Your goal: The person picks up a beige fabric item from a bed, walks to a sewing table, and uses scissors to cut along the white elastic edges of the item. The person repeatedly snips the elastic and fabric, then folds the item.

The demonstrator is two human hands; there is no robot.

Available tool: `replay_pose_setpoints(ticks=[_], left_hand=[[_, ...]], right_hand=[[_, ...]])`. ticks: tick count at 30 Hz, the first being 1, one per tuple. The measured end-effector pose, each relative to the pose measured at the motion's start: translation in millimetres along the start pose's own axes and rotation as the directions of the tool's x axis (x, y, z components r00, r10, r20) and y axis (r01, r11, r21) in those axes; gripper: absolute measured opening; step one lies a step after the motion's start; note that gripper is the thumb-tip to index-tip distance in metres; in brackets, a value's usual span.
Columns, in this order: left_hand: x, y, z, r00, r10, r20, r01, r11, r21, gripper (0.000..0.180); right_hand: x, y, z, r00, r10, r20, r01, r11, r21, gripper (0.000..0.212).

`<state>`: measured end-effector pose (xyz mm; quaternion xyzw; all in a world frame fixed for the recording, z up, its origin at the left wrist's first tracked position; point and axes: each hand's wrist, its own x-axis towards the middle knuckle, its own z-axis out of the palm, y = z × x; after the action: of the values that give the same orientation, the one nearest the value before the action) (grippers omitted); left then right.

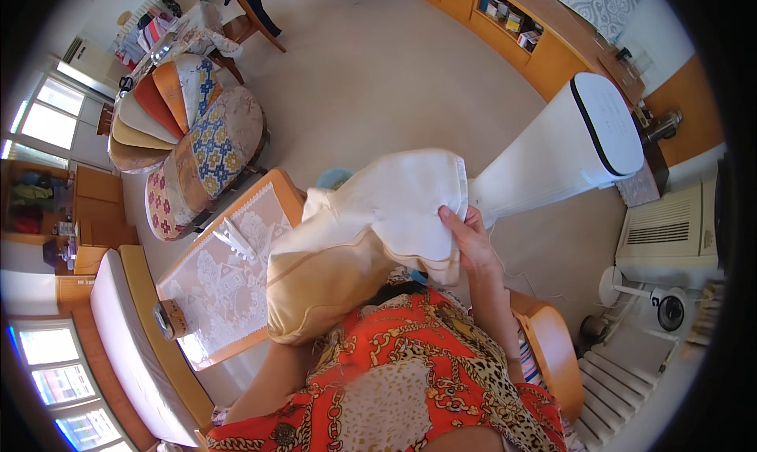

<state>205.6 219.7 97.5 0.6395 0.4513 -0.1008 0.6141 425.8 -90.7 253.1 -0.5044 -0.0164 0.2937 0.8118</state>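
Note:
A cream-coloured cloth garment (339,270) with visible seams is held up in front of my chest, bulging and folded. My right hand (471,235) pinches its white hemmed edge on the right side, thumb on top and fingers behind. My left forearm (272,381) rises under the garment's lower left part. The left hand itself is hidden by the cloth, so its fingers do not show. Which kind of garment it is cannot be made out.
To the left stands a wooden table (177,274) under a lace cover, bearing a white object (234,239) and a jar (169,319). A tall white appliance (544,148) is close on the right. Patterned cushions (213,140) lie farther left. A wooden armrest (556,353) flanks me.

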Motion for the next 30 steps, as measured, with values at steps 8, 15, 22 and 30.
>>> replay_pose_setpoints(ticks=[8,15,22,30], left_hand=[[40,55,13,0.998,-0.033,0.047,0.035,0.999,-0.031,0.058],[75,216,20,0.905,0.179,0.387,-0.175,0.984,-0.045,0.06],[66,482,108,0.173,0.627,0.759,-0.777,0.561,-0.286,0.063],[120,467,257,0.134,0.517,0.846,-0.976,-0.078,0.203,0.054]], right_hand=[[113,-30,-24,0.931,-0.296,-0.212,0.313,0.949,0.048,0.021],[226,-81,-8,0.832,-0.425,-0.356,0.472,0.88,0.052,0.024],[337,-2,-85,0.68,-0.447,-0.582,-0.068,0.752,-0.656,0.062],[267,-28,-94,0.859,-0.08,-0.505,-0.128,0.923,-0.363,0.062]])
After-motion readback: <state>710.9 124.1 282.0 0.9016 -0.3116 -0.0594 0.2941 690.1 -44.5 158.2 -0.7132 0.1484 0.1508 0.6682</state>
